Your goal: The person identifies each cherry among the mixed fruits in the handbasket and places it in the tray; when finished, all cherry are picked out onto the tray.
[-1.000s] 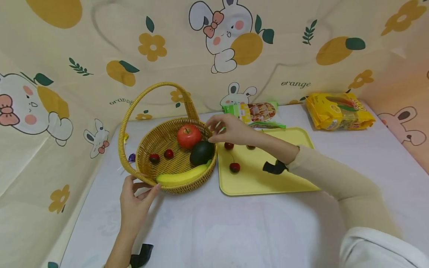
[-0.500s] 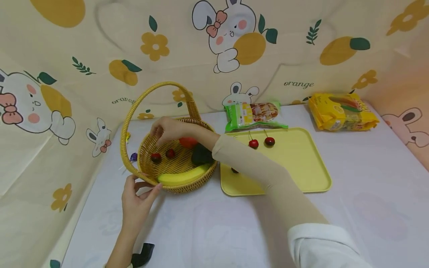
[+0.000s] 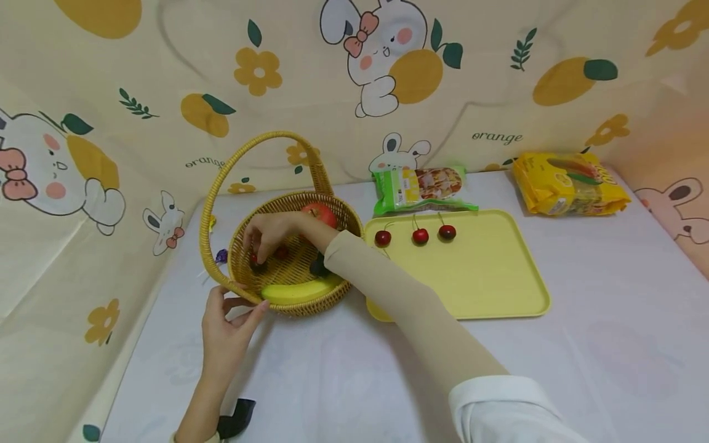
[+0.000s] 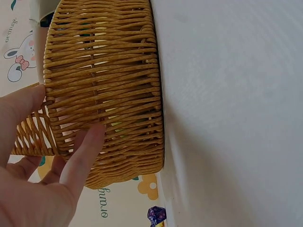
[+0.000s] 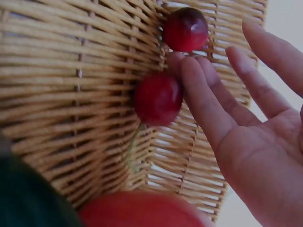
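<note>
My left hand (image 3: 226, 335) grips the wicker basket (image 3: 349, 231) at its front left, where the handle meets the rim. In the left wrist view, its fingers (image 4: 90, 149) lie against the woven side. My right hand (image 3: 277, 232) reaches into the basket with fingers fairly straight, close beside two cherries. In the right wrist view, one cherry (image 5: 185, 29) is near the fingertips and another cherry (image 5: 158, 100) lies by the index finger; whether they touch is unclear. Also inside are a banana (image 3: 299, 291), a red apple (image 3: 321, 213) and a dark avocado (image 3: 318, 266), partly hidden by the right arm.
Right of the basket lies a yellow tray (image 3: 476, 277) bearing cherries (image 3: 420, 236), its left part covered by the sleeve. Behind it rests a green food packet (image 3: 421, 187); a yellow packet (image 3: 570, 184) lies at back right. A purple wrapped candy (image 3: 222, 256) sits left of the basket.
My right hand has moved left from the basket's right rim, across the fruit, then down beside the cherries inside. The left hand keeps its hold on the basket.
</note>
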`<action>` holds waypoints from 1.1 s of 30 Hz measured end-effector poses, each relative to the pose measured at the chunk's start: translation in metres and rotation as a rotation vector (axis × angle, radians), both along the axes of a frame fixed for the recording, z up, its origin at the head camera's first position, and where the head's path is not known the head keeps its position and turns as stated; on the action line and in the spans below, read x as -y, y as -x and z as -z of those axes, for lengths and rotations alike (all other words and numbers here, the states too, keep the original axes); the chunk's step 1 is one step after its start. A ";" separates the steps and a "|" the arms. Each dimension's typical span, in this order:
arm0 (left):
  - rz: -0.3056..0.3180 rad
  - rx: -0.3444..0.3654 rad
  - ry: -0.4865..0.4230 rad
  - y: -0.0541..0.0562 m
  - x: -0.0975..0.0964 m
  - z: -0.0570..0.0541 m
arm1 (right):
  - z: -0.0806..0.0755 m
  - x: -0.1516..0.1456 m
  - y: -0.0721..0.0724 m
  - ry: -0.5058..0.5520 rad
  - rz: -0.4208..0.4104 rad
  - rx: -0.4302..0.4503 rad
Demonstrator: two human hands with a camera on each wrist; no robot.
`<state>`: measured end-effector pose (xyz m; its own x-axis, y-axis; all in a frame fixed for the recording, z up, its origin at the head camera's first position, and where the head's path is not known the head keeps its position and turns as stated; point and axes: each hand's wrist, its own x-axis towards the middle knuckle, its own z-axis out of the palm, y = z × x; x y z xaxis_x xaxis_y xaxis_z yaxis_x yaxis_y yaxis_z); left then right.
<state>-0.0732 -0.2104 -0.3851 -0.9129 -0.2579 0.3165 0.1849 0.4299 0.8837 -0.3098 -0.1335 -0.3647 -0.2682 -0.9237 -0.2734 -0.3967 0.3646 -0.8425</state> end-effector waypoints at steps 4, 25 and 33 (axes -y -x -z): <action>-0.002 0.020 0.005 0.000 0.000 -0.001 | 0.002 0.002 -0.004 -0.056 -0.053 0.095; -0.013 0.058 0.028 -0.002 -0.002 -0.005 | 0.002 0.007 -0.017 -0.207 -0.153 0.304; -0.008 0.035 0.000 0.002 0.008 0.012 | 0.000 0.008 -0.017 -0.171 -0.180 0.199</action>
